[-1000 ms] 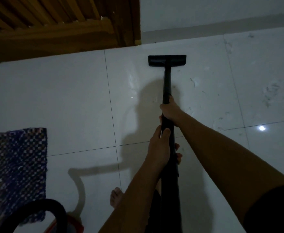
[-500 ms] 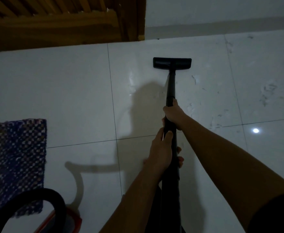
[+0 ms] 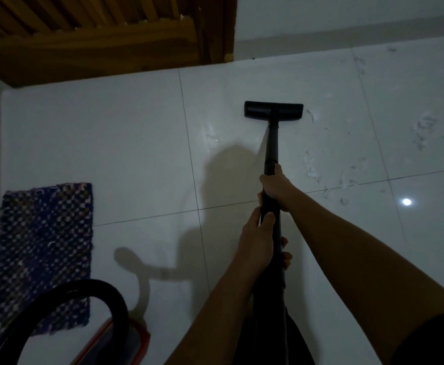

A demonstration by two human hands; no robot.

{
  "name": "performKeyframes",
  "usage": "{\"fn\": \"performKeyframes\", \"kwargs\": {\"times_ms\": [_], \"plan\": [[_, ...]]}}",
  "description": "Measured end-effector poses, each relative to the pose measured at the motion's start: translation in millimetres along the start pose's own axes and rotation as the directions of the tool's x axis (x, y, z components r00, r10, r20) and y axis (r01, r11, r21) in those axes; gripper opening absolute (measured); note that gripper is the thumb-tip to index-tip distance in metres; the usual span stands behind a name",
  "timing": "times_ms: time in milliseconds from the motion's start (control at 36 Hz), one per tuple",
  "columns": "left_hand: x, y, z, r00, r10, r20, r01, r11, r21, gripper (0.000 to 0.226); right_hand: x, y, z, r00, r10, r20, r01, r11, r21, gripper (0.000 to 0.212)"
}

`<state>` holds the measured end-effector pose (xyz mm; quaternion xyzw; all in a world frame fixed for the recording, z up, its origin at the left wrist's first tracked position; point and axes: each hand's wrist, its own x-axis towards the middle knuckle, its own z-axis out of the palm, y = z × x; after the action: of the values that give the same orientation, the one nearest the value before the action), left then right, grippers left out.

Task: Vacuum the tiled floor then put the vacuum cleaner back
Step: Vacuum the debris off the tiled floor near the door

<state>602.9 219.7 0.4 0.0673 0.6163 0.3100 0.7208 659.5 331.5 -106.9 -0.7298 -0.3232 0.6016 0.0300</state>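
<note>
A black vacuum wand [image 3: 272,146] runs from my hands down to a flat black floor nozzle [image 3: 273,109] resting on the white tiled floor [image 3: 110,143]. My right hand [image 3: 276,187] grips the wand higher up the tube, nearer the nozzle. My left hand [image 3: 259,243] grips it just behind, closer to my body. The black hose [image 3: 110,299] arches at the lower left over the red-edged vacuum body [image 3: 134,338], which is only partly in view.
A blue woven mat [image 3: 44,256] lies on the floor at the left. A wooden slatted frame [image 3: 97,46] stands along the far edge, with a white wall [image 3: 347,14] to its right. Scuff marks and debris [image 3: 423,127] mark the tiles right of the nozzle.
The nozzle has been drawn back toward me, away from the wooden frame and wall, and the view has shifted so more of the mat and hose shows.
</note>
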Motion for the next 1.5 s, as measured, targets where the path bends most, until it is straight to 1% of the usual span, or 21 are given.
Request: {"fn": "performKeyframes", "kwargs": {"times_ms": [83,139,250,472,556,667,806,889,1111,1278,1444,1500], "plan": [[-9.1,-8.3,-8.1,1.0,0.003,-0.009,-0.003,1.0,0.021,0.033,-8.5,8.2,9.0,1.0,-0.007,0.0,0.007,1.0,-0.016,0.069],[-15.8,-14.7,-12.8,1.0,-0.012,0.007,0.012,1.0,-0.006,0.031,-13.2,13.8,13.7,1.0,0.001,0.007,-0.001,1.0,-0.007,0.068],[-26.2,-27.3,-15.7,0.998,-0.057,-0.005,0.057,0.996,-0.068,0.03,-22.9,26.6,20.5,1.0,0.017,0.009,-0.017,0.999,-0.048,0.067],[-50.3,-54.7,-2.8,0.999,-0.034,-0.02,0.033,0.997,-0.068,0.032,-46.7,53.4,14.7,0.999,0.037,0.034,-0.035,0.998,-0.058,0.071],[-59.0,-67.1,3.6,0.999,-0.019,-0.042,0.017,0.999,-0.039,0.032,-55.8,67.2,9.6,0.998,0.037,0.05,-0.035,0.998,-0.046,0.07],[-66.0,-82.6,9.7,0.997,-0.016,-0.075,0.012,0.999,-0.052,0.033,-63.4,85.2,8.5,0.997,0.029,0.067,-0.026,0.998,-0.054,0.071],[-77.4,-99.6,14.0,0.996,-0.024,-0.087,0.021,0.999,-0.036,0.033,-70.1,104.4,9.1,0.996,0.039,0.083,-0.037,0.999,-0.022,0.065],[-84.8,-108.6,16.3,0.995,-0.04,-0.089,0.036,0.999,-0.041,0.033,-76.9,114.3,7.5,0.996,0.021,0.092,-0.018,0.999,-0.035,0.066],[-95.9,-134.4,12.1,0.996,-0.009,-0.083,0.011,1.0,0.029,0.035,-94.0,136.9,7.6,0.996,0.007,0.083,-0.005,0.999,-0.032,0.07],[-104.4,-156.0,9.3,0.997,-0.033,-0.066,0.032,0.999,-0.022,0.034,-101.8,160.4,11.9,0.998,0.024,0.061,-0.021,0.999,-0.035,0.07],[-116.4,-169.5,6.5,0.999,-0.002,-0.051,0.005,0.998,0.064,0.037,-117.3,171.8,11.1,0.999,0.014,0.043,-0.013,1.0,-0.017,0.07],[-122.4,-174.8,4.8,0.999,-0.005,-0.039,0.008,0.998,0.064,0.037,-124.1,178.6,10.9,0.999,0.009,0.038,-0.009,1.0,-0.006,0.069]]}}
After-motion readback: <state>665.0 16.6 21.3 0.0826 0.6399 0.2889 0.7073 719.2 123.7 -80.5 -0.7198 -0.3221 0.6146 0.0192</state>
